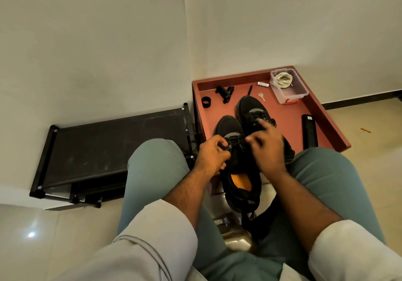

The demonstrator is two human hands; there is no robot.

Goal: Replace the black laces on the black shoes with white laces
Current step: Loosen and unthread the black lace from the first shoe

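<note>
Two black shoes stand side by side on a red low table [289, 115]. The near, left shoe [239, 185] shows an orange insole and hangs over the table's front edge between my knees. My left hand [212, 158] pinches its black lace at the upper eyelets. My right hand [268, 148] lies over the laces with curled fingers, blurred, and covers the heel part of the right shoe [250, 109]. White laces [282, 80] lie coiled in a clear plastic box [290, 93] at the table's back right.
On the table lie a black ring [206, 102], a black clamp [225, 92], a key [261, 96], a small white tube [263, 84] and a long black case [309, 130]. A black shoe rack [113, 146] stands left of the table. Walls close the corner behind.
</note>
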